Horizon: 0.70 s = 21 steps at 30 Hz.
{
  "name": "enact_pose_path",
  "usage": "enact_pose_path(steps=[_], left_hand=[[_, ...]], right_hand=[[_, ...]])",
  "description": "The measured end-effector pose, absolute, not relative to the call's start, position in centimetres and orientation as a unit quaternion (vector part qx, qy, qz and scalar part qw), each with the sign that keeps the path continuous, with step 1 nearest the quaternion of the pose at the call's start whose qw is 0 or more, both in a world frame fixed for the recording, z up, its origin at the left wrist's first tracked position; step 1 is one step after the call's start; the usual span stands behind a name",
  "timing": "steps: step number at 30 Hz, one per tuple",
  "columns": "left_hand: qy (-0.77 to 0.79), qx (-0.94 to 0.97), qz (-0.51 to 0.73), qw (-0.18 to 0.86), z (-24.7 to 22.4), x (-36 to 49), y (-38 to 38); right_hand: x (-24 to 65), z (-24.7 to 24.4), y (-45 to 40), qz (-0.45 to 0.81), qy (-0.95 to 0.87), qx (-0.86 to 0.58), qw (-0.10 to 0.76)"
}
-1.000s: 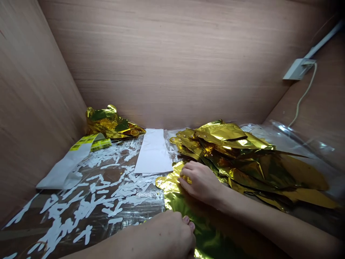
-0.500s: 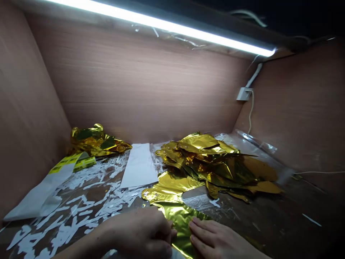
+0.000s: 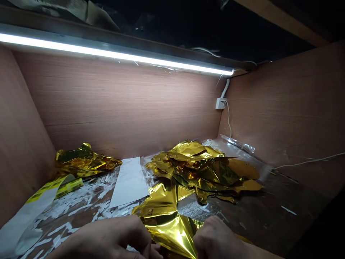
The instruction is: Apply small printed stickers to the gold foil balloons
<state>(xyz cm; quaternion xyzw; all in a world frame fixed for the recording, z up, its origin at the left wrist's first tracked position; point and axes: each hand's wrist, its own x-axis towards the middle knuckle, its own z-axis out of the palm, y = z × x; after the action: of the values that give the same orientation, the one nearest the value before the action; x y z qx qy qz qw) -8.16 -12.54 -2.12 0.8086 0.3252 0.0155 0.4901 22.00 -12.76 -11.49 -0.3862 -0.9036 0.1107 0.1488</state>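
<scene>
Gripped between left hand (image 3: 105, 239) and right hand (image 3: 218, 237), a crumpled gold foil balloon (image 3: 168, 225) is held at the near edge of a dark wooden bench (image 3: 264, 212); heaped gold foil balloons (image 3: 199, 169) lie behind, under a white strip light (image 3: 115, 54).

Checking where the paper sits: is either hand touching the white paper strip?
No, the left hand and right hand hold the gold foil piece, below and apart from the white paper strip.

Free passage runs over the dark scuffed worktop (image 3: 256, 212), right of the heaped gold foil balloons (image 3: 205, 172), up to the pinkish wooden side wall (image 3: 283, 108).
</scene>
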Motion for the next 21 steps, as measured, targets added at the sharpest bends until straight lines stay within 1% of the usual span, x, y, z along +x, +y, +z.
enact_pose_path(steps=[3,5,9,10,12,14,15,18,19,21], left_hand=[[0.372,0.819,0.019,0.437,-1.9,-8.1,-13.0],[0.386,0.834,0.013,0.393,-1.8,-8.0,-12.9],[0.387,0.855,0.031,0.344,-2.0,-7.8,-12.2],[0.387,0.856,0.025,0.341,-2.1,-7.8,-12.0],[0.388,0.858,-0.007,0.336,-2.4,-7.6,-11.6],[0.386,0.86,-0.035,0.332,-2.7,-7.3,-11.2],[0.384,0.861,-0.041,0.331,-2.8,-7.2,-11.1],[0.384,0.86,-0.041,0.334,-2.9,-6.7,-11.1],[0.386,0.858,-0.04,0.337,-2.9,-6.6,-11.1],[0.392,0.853,-0.038,0.341,-2.8,-6.5,-11.1]], right_hand=[[22.1,-8.6,-12.3,0.266,-0.831,-0.466,0.149],[22.2,-7.1,-11.7,0.328,-0.812,-0.458,0.153],[22.9,-4.6,-10.3,0.343,-0.827,-0.385,0.222],[23.1,-3.9,-9.9,0.343,-0.823,-0.39,0.232],[23.9,-2.2,-8.5,0.348,-0.815,-0.404,0.225],[24.9,0.1,-6.5,0.34,-0.82,-0.409,0.212],[25.6,1.6,-5.2,0.325,-0.82,-0.417,0.219],[28.0,7.0,-0.9,0.228,-0.777,-0.505,0.298],[28.9,9.1,0.5,0.182,-0.751,-0.534,0.343],[30.7,13.3,3.3,0.108,-0.724,-0.553,0.398]])
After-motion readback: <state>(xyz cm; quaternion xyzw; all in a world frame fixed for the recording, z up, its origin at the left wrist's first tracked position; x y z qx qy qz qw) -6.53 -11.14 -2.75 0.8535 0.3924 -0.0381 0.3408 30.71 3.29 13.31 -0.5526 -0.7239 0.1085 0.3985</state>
